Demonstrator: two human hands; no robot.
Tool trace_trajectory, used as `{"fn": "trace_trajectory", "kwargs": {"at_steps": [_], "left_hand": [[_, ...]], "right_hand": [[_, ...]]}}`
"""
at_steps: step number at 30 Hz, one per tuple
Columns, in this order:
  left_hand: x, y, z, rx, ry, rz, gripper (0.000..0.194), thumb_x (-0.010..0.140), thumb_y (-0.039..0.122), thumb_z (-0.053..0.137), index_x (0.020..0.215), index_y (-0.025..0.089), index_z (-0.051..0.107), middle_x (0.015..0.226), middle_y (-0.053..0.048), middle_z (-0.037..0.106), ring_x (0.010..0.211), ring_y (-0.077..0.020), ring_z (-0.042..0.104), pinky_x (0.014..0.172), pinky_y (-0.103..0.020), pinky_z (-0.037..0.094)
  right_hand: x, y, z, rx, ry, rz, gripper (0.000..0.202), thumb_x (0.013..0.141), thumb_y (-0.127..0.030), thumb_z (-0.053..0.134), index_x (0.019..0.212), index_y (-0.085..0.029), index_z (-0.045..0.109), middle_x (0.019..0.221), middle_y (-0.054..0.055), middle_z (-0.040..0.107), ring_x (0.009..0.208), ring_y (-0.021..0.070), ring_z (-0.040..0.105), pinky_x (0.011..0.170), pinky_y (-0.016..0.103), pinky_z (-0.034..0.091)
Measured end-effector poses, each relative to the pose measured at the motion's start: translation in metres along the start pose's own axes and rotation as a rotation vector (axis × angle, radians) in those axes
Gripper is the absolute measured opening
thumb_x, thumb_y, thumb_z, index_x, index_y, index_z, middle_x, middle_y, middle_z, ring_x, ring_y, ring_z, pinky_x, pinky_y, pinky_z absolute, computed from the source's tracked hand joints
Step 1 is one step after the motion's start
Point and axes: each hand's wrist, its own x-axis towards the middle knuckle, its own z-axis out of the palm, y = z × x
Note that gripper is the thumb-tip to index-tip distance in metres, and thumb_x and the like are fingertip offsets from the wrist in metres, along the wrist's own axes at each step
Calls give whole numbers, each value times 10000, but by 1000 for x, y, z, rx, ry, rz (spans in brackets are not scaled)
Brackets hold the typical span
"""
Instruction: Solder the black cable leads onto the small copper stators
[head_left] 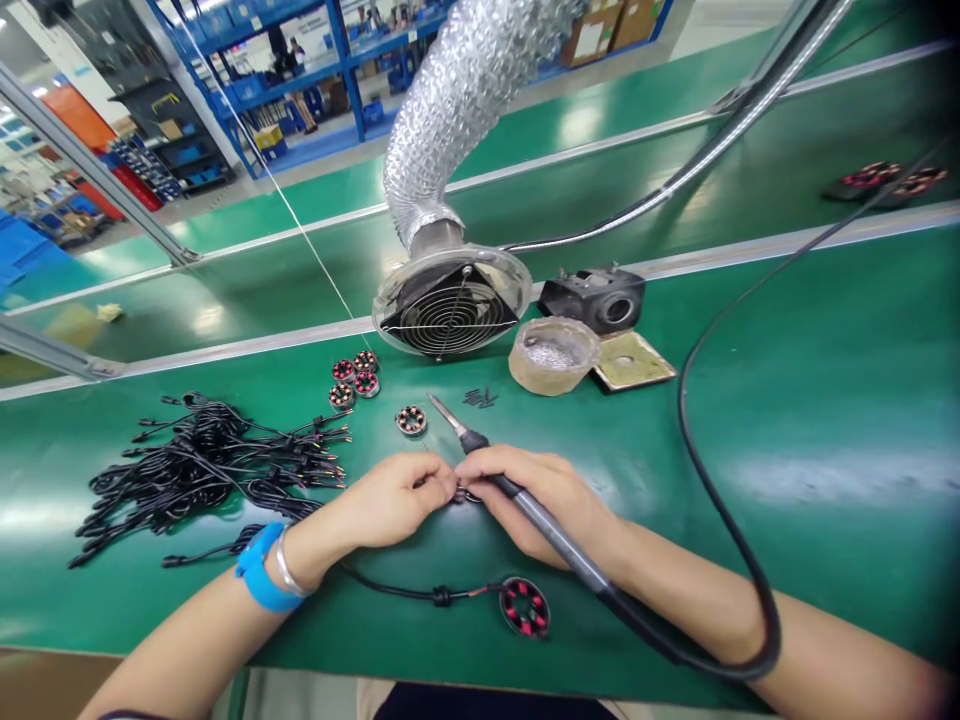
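My right hand [551, 500] is wrapped around a soldering iron [551, 530], whose bare tip points up and left, clear of the bench. The fingertips of my left hand [401, 497] are pinched together, touching a small dark part [466, 494] that both hands mostly hide; its kind cannot be told. Just beyond the fingers lies a motor stator [411, 420] with copper windings. Nearer the front edge rests a stator with red windings [525, 607], joined to a black cable [442, 595] that runs under my left wrist.
A heap of black cables [202, 460] spreads on the left. Several stators [354, 380] sit grouped behind it. A round fume extractor [452, 305] stands at the back, beside a solder-wire-coloured bowl [551, 365], a yellowish sponge tray [634, 360] and a dark iron holder [596, 298]. The iron's cord [694, 440] loops at right.
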Motion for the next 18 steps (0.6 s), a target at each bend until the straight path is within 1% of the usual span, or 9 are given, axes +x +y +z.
{"fn": "trace_trajectory", "kwargs": {"at_steps": [3,5,7,9,12,16,18], "left_hand": [[3,-1,0,-174,-102,-34,267,884,339,494,736,150,611,721,-12,634,723,-129,550,707,-227,417],[4,0,1,-260,-107,-88,232,854,330,522,730,153,609,688,-5,635,638,-106,513,632,-209,391],[4,1,2,-318,-71,-162,171,807,302,543,736,159,602,616,27,595,518,-80,407,529,-201,316],[3,1,3,-352,-18,-199,123,749,273,554,701,163,579,546,56,530,471,-70,336,496,-203,268],[2,0,6,-347,62,-179,117,690,266,553,630,167,544,513,63,469,491,-75,349,515,-207,274],[1,0,10,-344,114,-175,159,694,311,545,623,169,538,518,62,453,493,-77,334,507,-219,247],[0,-1,11,-355,121,-171,156,695,312,549,631,170,541,517,65,445,490,-76,331,503,-222,239]], "right_hand": [[1,0,-2,24,-41,16,261,878,-34,501,1059,-207,578,888,14,706,737,96,672,691,178,547],[1,0,-2,12,-48,2,260,882,-33,495,1061,-203,577,882,16,702,731,93,665,683,177,541],[1,0,-1,-34,-36,-36,262,880,-30,487,1061,-197,576,857,18,693,713,96,651,661,184,531],[1,0,1,-107,-30,-75,277,866,-25,479,1065,-192,573,805,12,671,667,102,626,618,195,513],[-1,0,2,-172,-38,-82,309,848,-27,470,1084,-201,568,769,1,646,626,104,598,575,201,488],[-1,1,-1,-53,-71,-2,354,807,-38,513,1117,-205,540,895,18,671,749,108,641,686,202,520],[-1,3,-1,-27,-82,48,372,782,-37,524,1112,-209,531,908,14,670,764,109,649,700,201,521]]}}
